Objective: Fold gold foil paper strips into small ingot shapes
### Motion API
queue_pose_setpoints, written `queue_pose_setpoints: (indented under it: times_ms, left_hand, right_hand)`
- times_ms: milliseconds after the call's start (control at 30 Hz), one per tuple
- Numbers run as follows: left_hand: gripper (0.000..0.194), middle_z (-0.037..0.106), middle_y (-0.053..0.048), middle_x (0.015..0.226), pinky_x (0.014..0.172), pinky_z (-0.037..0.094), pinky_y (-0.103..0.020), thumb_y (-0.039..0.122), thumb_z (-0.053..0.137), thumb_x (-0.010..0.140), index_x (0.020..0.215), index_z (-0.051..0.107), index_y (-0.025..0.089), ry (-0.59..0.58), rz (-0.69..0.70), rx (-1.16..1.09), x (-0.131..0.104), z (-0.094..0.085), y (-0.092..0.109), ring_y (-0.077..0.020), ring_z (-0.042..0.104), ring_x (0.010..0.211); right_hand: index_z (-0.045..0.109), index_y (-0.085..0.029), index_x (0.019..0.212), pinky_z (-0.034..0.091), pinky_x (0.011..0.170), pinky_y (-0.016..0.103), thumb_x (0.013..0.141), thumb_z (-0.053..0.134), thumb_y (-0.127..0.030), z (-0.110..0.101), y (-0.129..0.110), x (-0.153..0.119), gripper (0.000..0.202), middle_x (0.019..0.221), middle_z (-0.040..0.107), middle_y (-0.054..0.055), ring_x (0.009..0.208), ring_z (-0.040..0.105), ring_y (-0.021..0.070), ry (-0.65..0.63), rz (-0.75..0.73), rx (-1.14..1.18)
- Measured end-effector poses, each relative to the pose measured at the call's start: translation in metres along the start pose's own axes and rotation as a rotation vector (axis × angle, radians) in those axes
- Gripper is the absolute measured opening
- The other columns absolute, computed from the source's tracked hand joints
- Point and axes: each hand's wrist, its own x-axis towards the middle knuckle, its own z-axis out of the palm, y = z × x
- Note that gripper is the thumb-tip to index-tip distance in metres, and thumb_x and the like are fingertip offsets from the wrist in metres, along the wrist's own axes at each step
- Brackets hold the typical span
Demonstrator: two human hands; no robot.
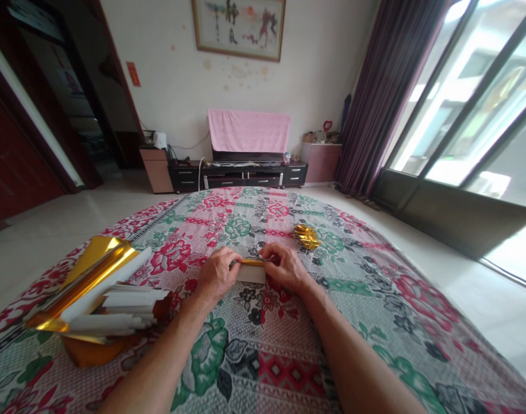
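Beyond the small sheet (251,275), a pale-walled room is seen: a dark red door (16,155) is set far to its left, a pink cloth (249,131) is draped over a screen behind it, a framed picture (239,30) is hung higher on the wall behind it, and a purple curtain (386,98) is drawn aside by glass panels (465,109) far to its right. The table (357,282) beneath the sheet is covered by a cloth patterned with red, green and black flowers.

Well to the left of the sheet, gold foil paper (101,267), partly rolled or folded over, is laid beside a stack of white strips (133,299), with more gold material visible under them. At the sheet's left end, the paper is gripped by the left hand (222,270), its thumb and fingers closed in a pinch. Between the hands, the sheet is held low over the cloth, a narrow gold band seen along its far edge and its pale face turned toward the camera. At the sheet's right end, it is pinched by the right hand (284,267), thumb and bent fingers drawn together. Farther right and slightly beyond the sheet, a crinkled gold bundle (307,236) is left resting on the cloth.
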Motion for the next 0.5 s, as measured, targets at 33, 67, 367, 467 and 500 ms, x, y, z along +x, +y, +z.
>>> queue_pose_setpoints:
  times_ms: [33, 67, 367, 467, 500]
  left_hand:
    - [0.015, 0.061, -0.003, 0.081, 0.075, 0.044, -0.029, 0.016, 0.052, 0.075, 0.078, 0.066, 0.02, 0.001, 0.004, 0.004, 0.0, 0.0, 0.0, -0.0159, 0.055, 0.08]
    - [0.015, 0.061, -0.003, 0.081, 0.075, 0.044, -0.029, 0.016, 0.052, 0.075, 0.077, 0.066, 0.021, 0.002, 0.009, 0.008, 0.0, 0.0, 0.0, -0.0159, 0.055, 0.08]
    - [0.014, 0.06, -0.002, 0.081, 0.075, 0.044, -0.028, 0.015, 0.052, 0.074, 0.077, 0.065, 0.021, 0.01, 0.038, 0.028, -0.001, 0.003, -0.002, -0.0156, 0.055, 0.08]
    - [0.014, 0.06, -0.002, 0.081, 0.075, 0.044, -0.028, 0.015, 0.052, 0.075, 0.078, 0.064, 0.021, 0.009, 0.035, 0.041, -0.001, 0.002, -0.001, -0.0158, 0.054, 0.081]
    - [0.014, 0.06, -0.002, 0.081, 0.075, 0.044, -0.028, 0.016, 0.052, 0.075, 0.078, 0.064, 0.021, 0.008, 0.033, 0.045, -0.001, 0.002, 0.0, -0.0159, 0.054, 0.081]
  right_hand:
    - [0.059, -0.017, 0.075, 0.043, 0.064, 0.022, 0.062, 0.049, -0.008, -0.004, 0.002, 0.0, 0.018, 0.08, 0.063, 0.0, 0.068, 0.055, 0.0112, 0.021, 0.019, -0.007]
    - [0.059, -0.017, 0.074, 0.043, 0.067, 0.023, 0.062, 0.049, -0.008, -0.007, 0.004, -0.001, 0.018, 0.08, 0.063, 0.0, 0.07, 0.055, 0.0118, 0.054, 0.032, -0.02]
    - [0.063, -0.019, 0.072, 0.043, 0.078, 0.027, 0.075, 0.054, -0.019, -0.023, 0.005, -0.001, 0.01, 0.087, 0.064, 0.003, 0.081, 0.057, 0.0135, -0.019, 0.002, -0.021]
    - [0.063, -0.019, 0.076, 0.043, 0.076, 0.027, 0.072, 0.062, -0.027, -0.02, -0.006, -0.001, 0.009, 0.085, 0.062, 0.002, 0.08, 0.056, 0.0134, -0.078, -0.016, -0.025]
    - [0.063, -0.019, 0.078, 0.043, 0.074, 0.026, 0.07, 0.064, -0.027, -0.018, -0.008, -0.001, 0.011, 0.084, 0.062, 0.002, 0.078, 0.056, 0.0132, -0.088, -0.017, -0.044]
